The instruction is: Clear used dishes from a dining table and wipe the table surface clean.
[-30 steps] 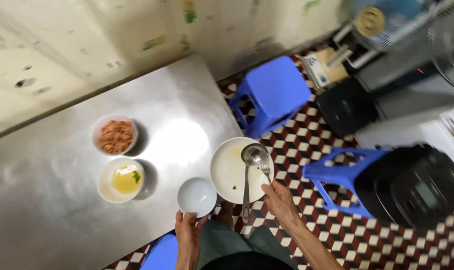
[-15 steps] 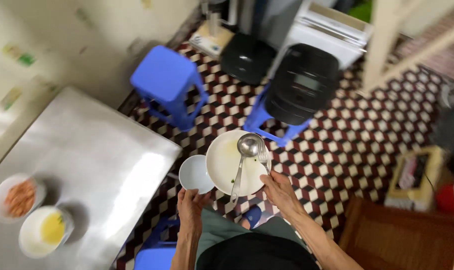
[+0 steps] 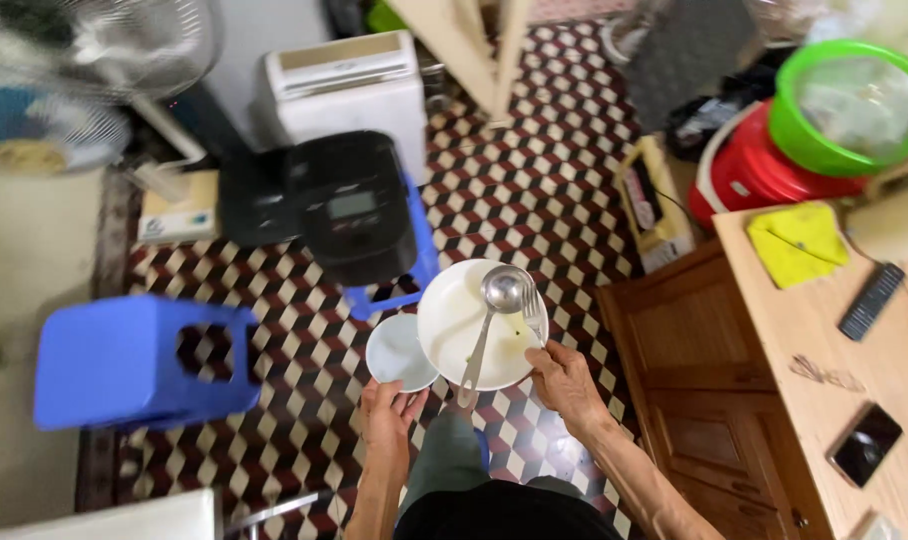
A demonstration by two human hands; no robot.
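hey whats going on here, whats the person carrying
A person stands over a patterned tile floor with dishes in both hands. The left hand holds a small white bowl by its rim. The right hand grips a large white plate, nearly empty, with a metal ladle and a fork lying on it. A blue stool stands to the left, and a wooden desk to the right.

The electric fan (image 3: 84,75) at upper left is blurred and cut by the top and left edges; the green basin (image 3: 854,100) is smeared, its contents unreadable; the large white plate (image 3: 454,320) overlaps one edge of the small white bowl (image 3: 394,352); the ladle (image 3: 486,325) covers part of the fork (image 3: 532,312); the steel table (image 3: 104,518) shows only a corner at the bottom edge; the dark thing (image 3: 866,444) on the wooden cabinet (image 3: 824,350) is too small to identify.
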